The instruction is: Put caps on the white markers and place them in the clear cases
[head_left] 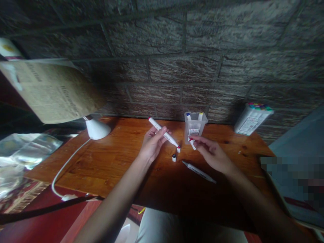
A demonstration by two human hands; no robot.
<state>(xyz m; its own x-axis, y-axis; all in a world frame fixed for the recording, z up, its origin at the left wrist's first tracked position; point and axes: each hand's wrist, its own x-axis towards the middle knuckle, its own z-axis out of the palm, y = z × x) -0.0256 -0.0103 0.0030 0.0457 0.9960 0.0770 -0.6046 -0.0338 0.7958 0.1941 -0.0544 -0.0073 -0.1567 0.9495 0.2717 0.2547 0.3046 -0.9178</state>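
My left hand (154, 140) is closed around a white marker (164, 132) with a red end; its bare lower tip points down to the right. Between the fingertips of my right hand (212, 152) is a white marker cap (192, 144) with a red top, apart from the marker. On the table below stand a small red-topped cap (178, 149) and a dark-topped cap (174, 157). An uncapped white marker (199, 172) lies beside them. Behind my right hand, a clear plastic container (193, 123) holds a blue-ended and a yellow-ended marker.
A full case of colourful markers (254, 118) leans at the back right. To the left stands a lamp (97, 128) with a newsprint shade, its white cord (67, 162) hanging over the edge of the wooden table (121, 162). A stone-block wall (162, 74) rises behind.
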